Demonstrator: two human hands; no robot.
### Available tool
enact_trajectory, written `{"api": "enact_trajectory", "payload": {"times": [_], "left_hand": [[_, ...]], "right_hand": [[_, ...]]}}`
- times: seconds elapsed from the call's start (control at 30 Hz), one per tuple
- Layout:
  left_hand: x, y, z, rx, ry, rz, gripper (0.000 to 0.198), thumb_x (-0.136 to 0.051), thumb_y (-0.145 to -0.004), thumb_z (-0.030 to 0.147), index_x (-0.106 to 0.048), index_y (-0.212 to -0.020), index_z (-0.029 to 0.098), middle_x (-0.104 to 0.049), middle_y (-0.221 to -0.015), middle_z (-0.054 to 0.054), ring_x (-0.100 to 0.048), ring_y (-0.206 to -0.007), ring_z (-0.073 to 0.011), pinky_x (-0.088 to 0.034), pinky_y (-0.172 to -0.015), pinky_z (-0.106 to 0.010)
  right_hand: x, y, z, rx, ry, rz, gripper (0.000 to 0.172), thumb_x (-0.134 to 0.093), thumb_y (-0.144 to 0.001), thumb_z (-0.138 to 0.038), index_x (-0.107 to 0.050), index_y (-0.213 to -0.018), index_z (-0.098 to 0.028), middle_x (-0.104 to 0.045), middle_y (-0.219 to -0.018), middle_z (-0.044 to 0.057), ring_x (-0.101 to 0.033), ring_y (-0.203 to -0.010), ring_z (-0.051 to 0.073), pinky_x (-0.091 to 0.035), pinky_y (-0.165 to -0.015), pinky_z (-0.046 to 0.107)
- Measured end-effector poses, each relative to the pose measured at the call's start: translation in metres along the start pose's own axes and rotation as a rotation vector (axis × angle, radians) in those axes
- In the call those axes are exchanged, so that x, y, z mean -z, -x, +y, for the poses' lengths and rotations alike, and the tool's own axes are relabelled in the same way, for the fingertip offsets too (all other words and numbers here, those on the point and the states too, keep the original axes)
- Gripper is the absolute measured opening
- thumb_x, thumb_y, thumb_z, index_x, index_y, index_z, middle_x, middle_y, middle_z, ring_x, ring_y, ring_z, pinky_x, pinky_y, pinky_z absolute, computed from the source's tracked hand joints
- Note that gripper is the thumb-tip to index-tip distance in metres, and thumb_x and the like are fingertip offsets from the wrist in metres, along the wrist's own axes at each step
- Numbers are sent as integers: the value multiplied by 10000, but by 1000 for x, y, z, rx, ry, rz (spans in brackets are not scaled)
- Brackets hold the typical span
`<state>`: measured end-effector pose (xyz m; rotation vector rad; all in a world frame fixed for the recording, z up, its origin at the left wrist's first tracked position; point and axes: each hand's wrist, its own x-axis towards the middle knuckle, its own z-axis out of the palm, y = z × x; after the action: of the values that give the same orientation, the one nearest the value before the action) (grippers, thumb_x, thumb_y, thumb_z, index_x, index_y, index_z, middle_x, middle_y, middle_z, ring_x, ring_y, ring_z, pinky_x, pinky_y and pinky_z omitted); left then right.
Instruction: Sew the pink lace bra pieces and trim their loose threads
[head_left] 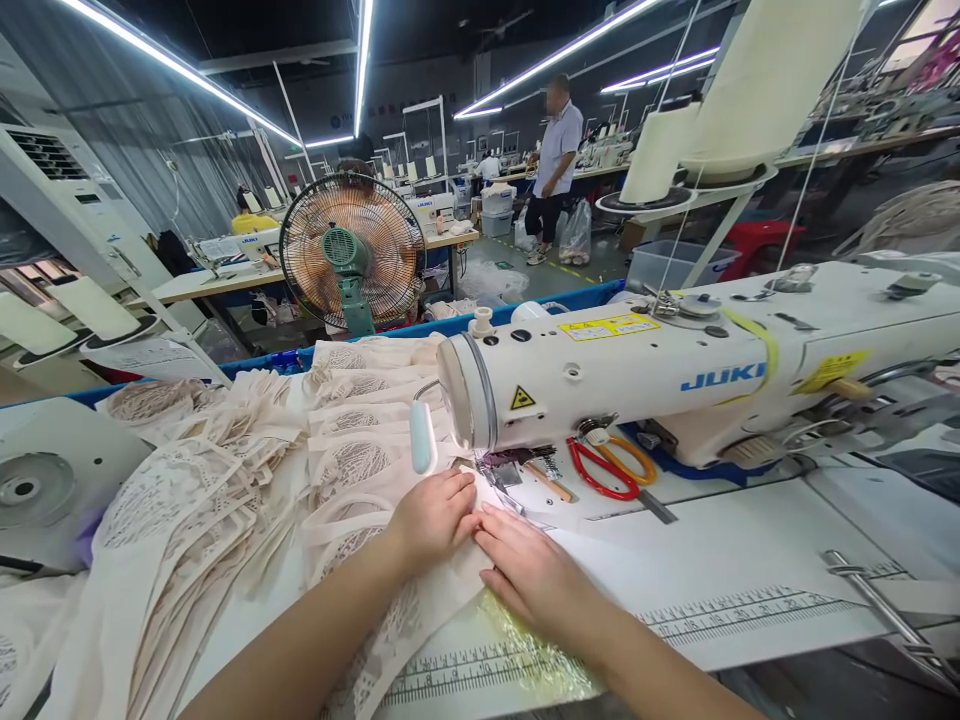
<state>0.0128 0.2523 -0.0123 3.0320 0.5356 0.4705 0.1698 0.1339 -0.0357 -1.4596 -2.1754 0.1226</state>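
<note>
A cream lace fabric piece (442, 590) lies under both hands at the needle area of a white sewing machine (600, 370). My left hand (435, 515) is closed on the fabric, its fingertips curled in just left of the presser foot. Beside it, my right hand (532, 570) rests on the fabric's right edge with the fingers stretched forward, close to the left fingertips. The needle itself is hard to make out. More cream lace pieces (356, 420) lie in a row behind and left of my left hand.
Red-handled scissors (600, 472) lie beneath the machine arm. A stack of lace pieces (187, 520) spreads at the left. Clear yellowish film (536, 650) sits at the table's front edge. A fan (352, 250) and a standing person (556, 165) are beyond the table.
</note>
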Motion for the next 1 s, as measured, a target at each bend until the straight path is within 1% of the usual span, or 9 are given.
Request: {"api": "enact_trajectory", "payload": {"times": [0.1, 0.23, 0.33, 0.47, 0.53, 0.67, 0.83, 1.0], "left_hand": [[-1, -2, -1, 2, 9, 3, 383, -378, -927, 352, -580, -1132, 101, -595, -1208, -149, -550, -1123, -256, -464, -959, -385], [-2, -3, -2, 9, 16, -31, 377, -399, -915, 352, -572, -1136, 100, -584, -1227, -153, -542, -1132, -263, -463, -955, -395], [0, -4, -2, 7, 14, -37, 364, -422, -897, 355, -576, -1120, 113, -583, -1234, -143, -544, -1117, -273, -466, -940, -411], [3, -5, -2, -8, 25, -23, 348, -454, -866, 356, -591, -1077, 115, -618, -1173, -129, -573, -1035, -272, -495, -877, -403], [4, -5, -2, -8, 27, -20, 349, -471, -853, 361, -591, -1073, 117, -622, -1157, -128, -573, -1025, -269, -497, -864, -398], [3, -8, -1, 2, -17, -31, 356, -468, -863, 357, -577, -1104, 119, -603, -1187, -137, -558, -1049, -270, -479, -883, -404], [5, -12, 1, 38, -56, -86, 358, -449, -880, 354, -577, -1110, 113, -602, -1188, -130, -548, -1057, -277, -476, -885, -407], [4, -11, 0, 19, -54, -57, 367, -438, -889, 353, -581, -1112, 99, -600, -1192, -139, -548, -1065, -283, -474, -903, -410]], "right_hand": [[-3, 0, 2, -1, -7, 20, 359, -474, -868, -240, -579, -1185, -109, -576, -1259, 137, -473, -1218, 270, -399, -1025, 449], [-3, 0, 3, 0, -29, 17, 361, -472, -863, -235, -583, -1178, -100, -579, -1251, 143, -479, -1209, 279, -396, -1025, 465], [-1, 0, 2, 2, -63, 9, 355, -484, -854, -243, -584, -1172, -121, -593, -1231, 136, -507, -1173, 269, -404, -1017, 448], [4, -1, -2, 39, -113, -12, 331, -473, -847, -236, -589, -1135, -122, -622, -1161, 137, -538, -1118, 261, -419, -997, 439], [6, -1, -3, 42, -129, -20, 318, -472, -843, -227, -587, -1122, -126, -626, -1144, 136, -540, -1112, 258, -428, -987, 436], [6, -3, -3, 26, -127, -11, 325, -482, -833, -211, -579, -1132, -130, -612, -1176, 137, -527, -1134, 259, -422, -992, 439], [2, -3, 1, 23, -99, 12, 324, -477, -844, -222, -585, -1133, -124, -614, -1180, 132, -514, -1153, 262, -414, -1002, 433], [0, -2, 2, 27, -91, 9, 317, -470, -854, -232, -585, -1128, -122, -608, -1190, 138, -509, -1161, 262, -407, -1007, 447]]}}
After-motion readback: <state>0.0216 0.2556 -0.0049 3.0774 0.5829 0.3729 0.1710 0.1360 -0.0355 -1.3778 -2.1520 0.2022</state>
